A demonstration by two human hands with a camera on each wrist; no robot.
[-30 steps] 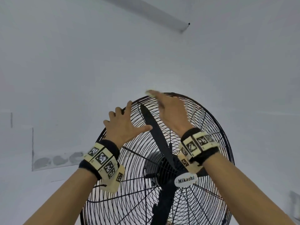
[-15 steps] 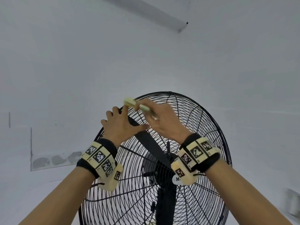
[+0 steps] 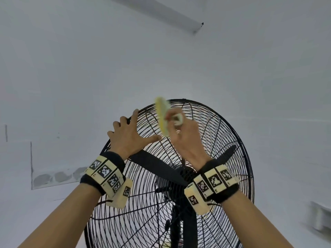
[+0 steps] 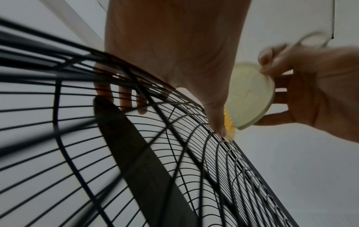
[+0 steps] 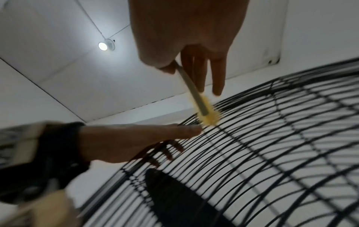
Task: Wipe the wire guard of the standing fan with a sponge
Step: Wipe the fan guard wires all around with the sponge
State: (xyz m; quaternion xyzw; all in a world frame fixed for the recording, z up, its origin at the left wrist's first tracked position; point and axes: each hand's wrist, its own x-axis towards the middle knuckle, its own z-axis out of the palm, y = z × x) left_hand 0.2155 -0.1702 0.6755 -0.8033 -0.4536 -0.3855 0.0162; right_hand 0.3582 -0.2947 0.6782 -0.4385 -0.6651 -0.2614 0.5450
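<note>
The black wire guard [image 3: 223, 133] of the standing fan fills the lower middle of the head view. My left hand [image 3: 132, 135] grips its upper left rim, fingers [image 4: 124, 98] curled through the wires and thumb stretched across the front. My right hand [image 3: 184, 138] pinches a flat round sponge [image 3: 162, 115], pale green with a yellow bristly face. The sponge stands on edge, blurred, just right of the left thumb. Its yellow side [image 4: 229, 122] touches the guard wires near the top, as the right wrist view also shows at the sponge [image 5: 202, 107].
Behind the wires a black fan blade [image 3: 157, 165] slants from upper left to the motor hub [image 3: 172, 185]. The fan's pole [image 3: 184, 226] drops below. White walls and ceiling surround the fan, with a ceiling beam [image 3: 161, 13] above and a ceiling lamp [image 5: 103, 46].
My right hand swept the sponge from the guard's top toward the left thumb, then lifted and turned it on edge. The fan blade has rotated. My left hand kept its grip.
</note>
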